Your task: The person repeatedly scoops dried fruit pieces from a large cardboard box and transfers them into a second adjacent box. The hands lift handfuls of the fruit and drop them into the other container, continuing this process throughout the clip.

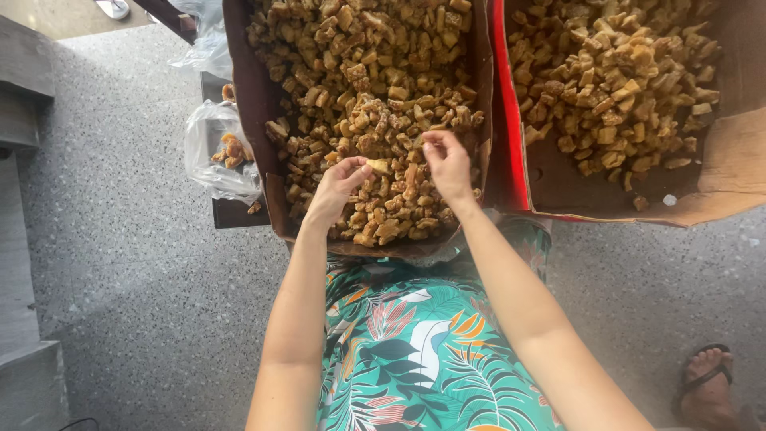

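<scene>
Pinching a brown chunk (380, 167) between thumb and fingertips, the left hand (335, 190) works; the right hand (448, 165) nips a smaller piece (420, 140) just beside it, above the cardboard box (259, 96).

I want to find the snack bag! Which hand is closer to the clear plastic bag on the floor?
Left. The left hand is over the near box of brown chunks, just right of the clear plastic bag. The right hand is farther right over that box.

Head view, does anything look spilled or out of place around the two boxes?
Slightly: one brown chunk lies outside the left cardboard box, on the dark stand beside the clear plastic bag. Otherwise nothing stands out.
</scene>
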